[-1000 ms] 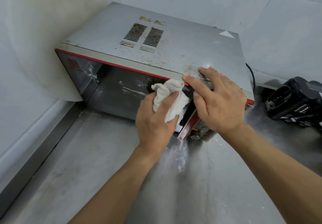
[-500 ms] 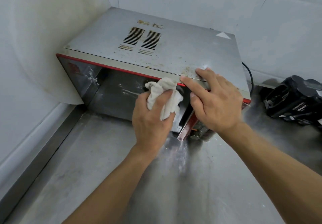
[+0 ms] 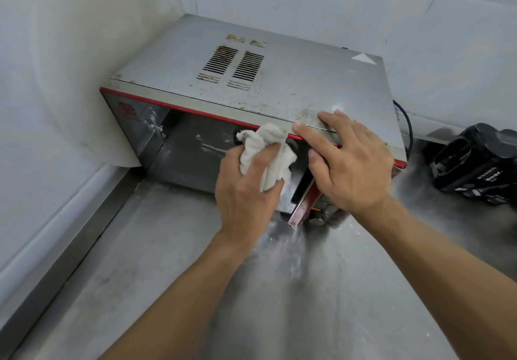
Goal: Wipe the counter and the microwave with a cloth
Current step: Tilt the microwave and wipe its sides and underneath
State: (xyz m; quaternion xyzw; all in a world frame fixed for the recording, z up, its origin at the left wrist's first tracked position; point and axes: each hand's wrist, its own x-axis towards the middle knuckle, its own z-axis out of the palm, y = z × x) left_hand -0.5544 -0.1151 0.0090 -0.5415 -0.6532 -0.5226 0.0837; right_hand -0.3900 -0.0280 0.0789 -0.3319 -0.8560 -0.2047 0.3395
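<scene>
I have my left hand (image 3: 246, 189) bunched round the cloth (image 3: 265, 152), fingers curled over the wad and thumb tucked beneath. That keeps the rag thick enough to press hard against the dark door glass (image 3: 193, 152) of the microwave (image 3: 279, 94), near its upper right corner just under the red trim. My right hand (image 3: 352, 161) holds nothing. Its fingers lie straight and spread across the top front edge, I judge to brace the oven so the rubbing doesn't slide it along the counter (image 3: 156, 270). The door's right edge looks slightly ajar, though the hands hide too much of it to be sure.

By count there are one cloth, one microwave and two hands at work. The lid has two main blocks of vent slots (image 3: 235, 64) and one white triangular sticker (image 3: 363, 59). One black cord (image 3: 406, 124) trails behind, and one black device (image 3: 481, 163) sits well apart at the right. White smears streak the glass left of the cloth, so the door is not yet done.
</scene>
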